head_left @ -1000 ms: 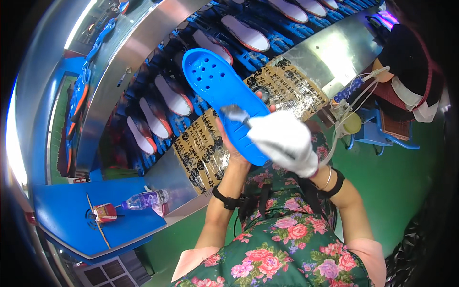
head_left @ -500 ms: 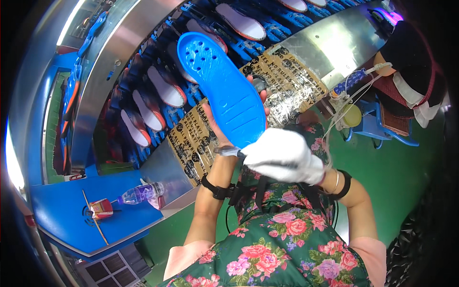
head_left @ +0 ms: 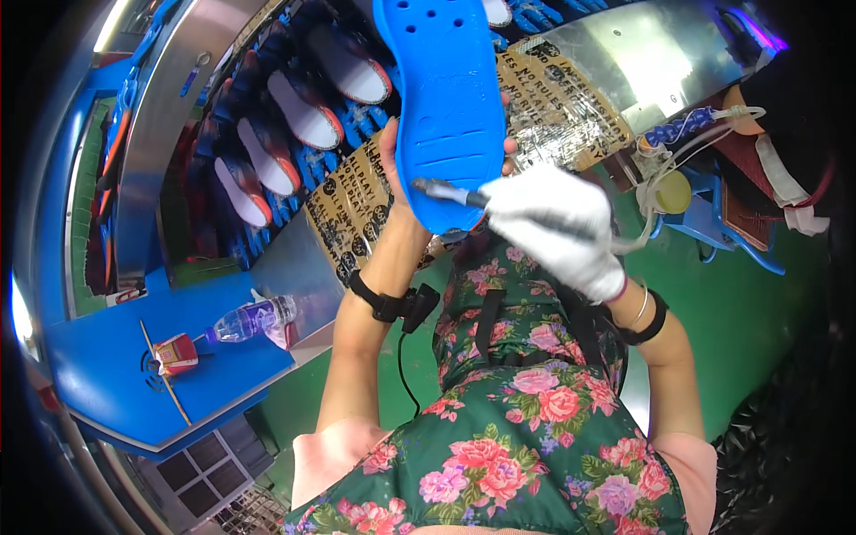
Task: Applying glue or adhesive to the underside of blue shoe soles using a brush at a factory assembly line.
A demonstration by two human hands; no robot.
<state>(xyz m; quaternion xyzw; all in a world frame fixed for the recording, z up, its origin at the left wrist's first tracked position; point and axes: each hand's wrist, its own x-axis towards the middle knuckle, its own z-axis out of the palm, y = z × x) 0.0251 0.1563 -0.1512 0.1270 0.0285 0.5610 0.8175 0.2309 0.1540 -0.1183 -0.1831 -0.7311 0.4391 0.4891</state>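
Note:
A glossy blue shoe sole [head_left: 453,111], with a few round holes toward its far end, lies across my bare left hand [head_left: 391,169]. My left thumb shows along its left edge and fingertips curl around the right edge; the palm is hidden beneath. My right hand [head_left: 562,218], in a white glove, is closed around the dark handle of a brush [head_left: 450,191]. The brush tip is over the near, heel end of the sole, seemingly touching it.
Beyond the sole, a rack holds several shoe uppers [head_left: 303,111] with white bottoms. A taped cardboard strip [head_left: 343,214] covers the metal ledge [head_left: 646,62]. At left, a plastic bottle [head_left: 254,319] and red carton [head_left: 176,354] lie on a blue table [head_left: 98,374]. A blue stool [head_left: 700,218] stands right.
My left hand has moved the sole farther away and a little to the right. My right hand has shifted the brush upward, from beside the sole's edge to over its heel end.

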